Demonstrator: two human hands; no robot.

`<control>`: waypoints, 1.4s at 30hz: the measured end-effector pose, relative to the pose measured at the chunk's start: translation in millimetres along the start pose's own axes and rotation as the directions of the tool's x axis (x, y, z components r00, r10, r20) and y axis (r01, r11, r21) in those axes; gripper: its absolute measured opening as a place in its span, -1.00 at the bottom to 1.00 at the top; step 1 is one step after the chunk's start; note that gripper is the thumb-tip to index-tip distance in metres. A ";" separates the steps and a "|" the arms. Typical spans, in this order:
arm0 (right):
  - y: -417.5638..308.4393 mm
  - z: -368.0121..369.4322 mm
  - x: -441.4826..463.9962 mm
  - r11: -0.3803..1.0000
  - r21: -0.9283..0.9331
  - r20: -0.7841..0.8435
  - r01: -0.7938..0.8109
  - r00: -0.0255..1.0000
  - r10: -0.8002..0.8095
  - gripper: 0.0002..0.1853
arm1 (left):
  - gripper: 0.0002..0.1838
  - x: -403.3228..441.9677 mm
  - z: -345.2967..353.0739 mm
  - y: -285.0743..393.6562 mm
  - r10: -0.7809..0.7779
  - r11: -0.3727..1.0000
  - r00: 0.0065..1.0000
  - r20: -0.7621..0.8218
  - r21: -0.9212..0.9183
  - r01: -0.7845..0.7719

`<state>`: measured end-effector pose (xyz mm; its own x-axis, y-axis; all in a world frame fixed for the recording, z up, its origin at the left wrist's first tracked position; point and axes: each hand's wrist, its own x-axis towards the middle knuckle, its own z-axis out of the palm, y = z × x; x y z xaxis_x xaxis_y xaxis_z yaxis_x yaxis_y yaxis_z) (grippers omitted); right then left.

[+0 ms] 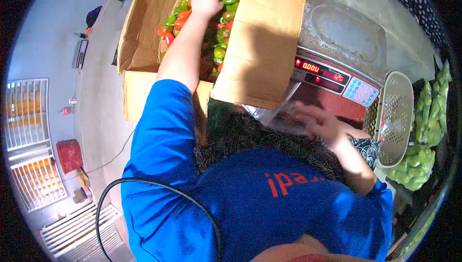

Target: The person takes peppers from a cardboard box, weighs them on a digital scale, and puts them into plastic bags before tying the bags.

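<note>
My left hand (pixel 207 2) reaches into an open cardboard box (pixel 267 31) of green and red peppers (pixel 220 50). Its fingers are bent down among the peppers and look closed on one, though the fingertips are partly hidden. Beside the box's near flap, my right hand (pixel 321 123), smeared by motion, has its fingers on a clear plastic bag (pixel 264 114). The bag hangs partly under the flap's edge. A digital scale (pixel 332 76) with lit red figures and a worn metal pan stands just beyond my right hand.
A beige perforated basket (pixel 397 122) stands at the right, near bags of green vegetables (pixel 414 168). On the left are a pale counter (pixel 98 84), a thin cable, a red crate (pixel 70 156) and white barred racks (pixel 29 115). A black cable (pixel 139 180) loops past my left arm.
</note>
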<state>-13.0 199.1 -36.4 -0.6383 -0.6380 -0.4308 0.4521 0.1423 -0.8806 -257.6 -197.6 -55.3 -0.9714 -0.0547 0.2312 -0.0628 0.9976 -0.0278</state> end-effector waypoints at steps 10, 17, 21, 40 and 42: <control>-117.7 -47.2 -27.6 0.676 -0.161 -0.549 0.719 0.505 -0.667 -0.52 | -0.70 14.9 -0.1 -14.1 -0.121 0.991 0.992 0.046 0.069 0.118; -85.4 -110.8 10.2 0.730 -0.346 -0.649 0.589 0.412 -0.639 -0.52 | -0.48 -1.6 -2.3 -82.3 -0.357 0.728 0.920 -0.163 -0.666 0.164; -56.6 -141.8 23.9 0.741 -0.463 -0.593 0.487 0.451 -0.667 -0.54 | -0.58 -25.5 -93.2 -19.9 -0.482 0.396 0.795 -0.368 -0.901 -0.178; -41.2 -175.2 17.6 0.584 -0.482 -0.597 0.653 0.243 -0.764 -0.63 | -0.56 -57.3 -30.5 295.0 0.457 0.843 0.881 -0.124 -0.257 -0.473; -40.3 -179.1 19.9 0.573 -0.495 -0.585 0.653 0.238 -0.776 -0.63 | -0.41 -61.5 -33.8 298.8 0.370 0.837 0.918 -0.141 -0.379 -0.395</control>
<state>-155.6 316.1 -44.9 -0.8667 0.1805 0.4651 -0.4661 0.0394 -0.8838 -208.9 105.2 -45.0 -0.8829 0.3250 0.3388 0.4184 0.8721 0.2538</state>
